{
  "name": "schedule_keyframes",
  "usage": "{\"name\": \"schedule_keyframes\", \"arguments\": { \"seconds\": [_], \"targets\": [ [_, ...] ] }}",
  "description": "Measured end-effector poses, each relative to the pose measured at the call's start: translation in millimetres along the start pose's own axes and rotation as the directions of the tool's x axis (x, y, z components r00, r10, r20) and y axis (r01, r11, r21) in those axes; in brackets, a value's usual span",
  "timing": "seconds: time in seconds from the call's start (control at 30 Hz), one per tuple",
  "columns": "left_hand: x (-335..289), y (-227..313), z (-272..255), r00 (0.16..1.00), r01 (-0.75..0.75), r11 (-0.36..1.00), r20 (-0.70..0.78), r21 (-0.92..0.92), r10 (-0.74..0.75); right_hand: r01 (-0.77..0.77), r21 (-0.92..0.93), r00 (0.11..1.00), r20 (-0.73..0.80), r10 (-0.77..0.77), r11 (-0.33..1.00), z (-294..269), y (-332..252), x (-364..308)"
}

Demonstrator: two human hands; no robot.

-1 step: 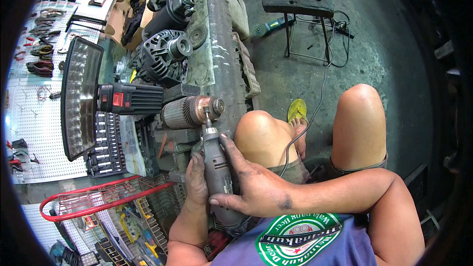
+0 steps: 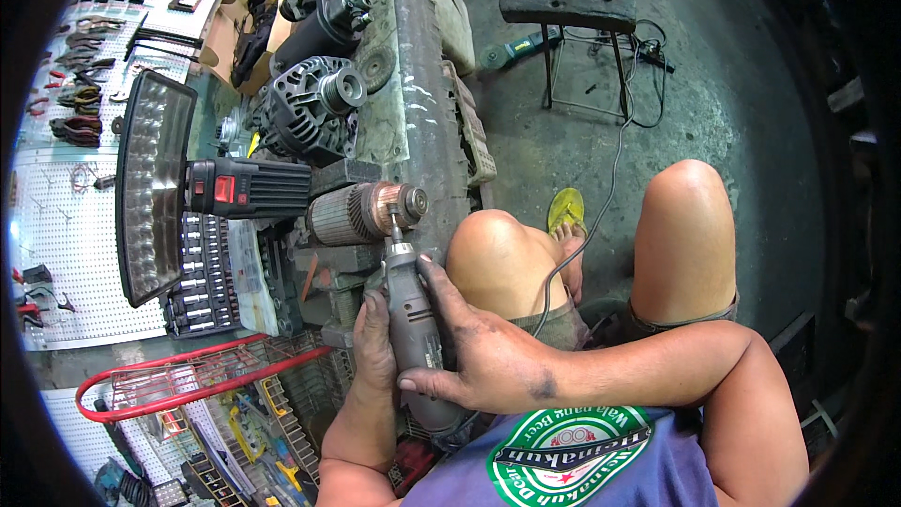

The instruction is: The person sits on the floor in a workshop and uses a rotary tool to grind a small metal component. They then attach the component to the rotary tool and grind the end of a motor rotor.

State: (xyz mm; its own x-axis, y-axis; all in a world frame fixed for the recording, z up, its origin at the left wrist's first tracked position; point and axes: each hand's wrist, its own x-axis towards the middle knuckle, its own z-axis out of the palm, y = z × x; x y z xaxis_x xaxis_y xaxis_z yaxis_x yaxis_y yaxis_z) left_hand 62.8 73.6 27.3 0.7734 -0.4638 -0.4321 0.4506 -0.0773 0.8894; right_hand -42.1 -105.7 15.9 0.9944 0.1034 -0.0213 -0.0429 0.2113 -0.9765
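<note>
A dark grey rotary tool [image 2: 413, 310] lies between my two hands, pointing away from me. My right hand [image 2: 483, 352] wraps its body from the right, thumb across the top. From the left side my left hand [image 2: 375, 338] grips the same tool, thumb along its housing; its other fingers are mostly hidden. The tool's bit touches or nearly touches the copper commutator end of a motor armature [image 2: 343, 214]. That armature lies sideways in a bench vise [image 2: 347, 258], partly hidden beneath it.
Beside the armature stands a work light [image 2: 155, 188] with a black and red battery base. Behind it are an alternator [image 2: 305, 108] and starter motors on the bench. A socket set [image 2: 202, 272] and red-rimmed wire basket [image 2: 188, 385] lie left. A stool [image 2: 568, 0] stands far right.
</note>
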Motion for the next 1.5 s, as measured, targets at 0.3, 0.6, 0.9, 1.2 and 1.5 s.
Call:
{"name": "schedule_keyframes", "arguments": {
  "seconds": [0.3, 0.6, 0.9, 1.2, 1.5],
  "targets": [
    [8, -4, -7, 1.000, -0.014, 0.998, -0.006, -0.060, 0.014, 0.021, -0.009, 1.000, -0.005, -0.021, 1.000, -2, 5, 5],
    [6, -5, -6, 0.999, 0.012, 0.998, -0.035, -0.061, -0.014, 0.031, -0.032, 0.999, -0.012, -0.031, 0.999, -2, 5, 5],
    [7, -4, -7, 0.999, -0.011, 0.998, -0.036, -0.064, 0.009, 0.028, 0.008, 1.000, -0.006, -0.028, 1.000, -2, 6, 7],
    [5, -3, -6, 0.996, -0.094, 0.995, -0.008, 0.015, 0.094, 0.102, -0.040, 0.994, -0.030, -0.104, 0.994, 1, 7, 8],
    [-5, -3, 9, 0.947, -0.303, 0.925, 0.185, 0.228, 0.264, 0.114, -0.393, 0.992, -0.009, -0.128, 0.912, -14, 2, 2]
  ]
}}
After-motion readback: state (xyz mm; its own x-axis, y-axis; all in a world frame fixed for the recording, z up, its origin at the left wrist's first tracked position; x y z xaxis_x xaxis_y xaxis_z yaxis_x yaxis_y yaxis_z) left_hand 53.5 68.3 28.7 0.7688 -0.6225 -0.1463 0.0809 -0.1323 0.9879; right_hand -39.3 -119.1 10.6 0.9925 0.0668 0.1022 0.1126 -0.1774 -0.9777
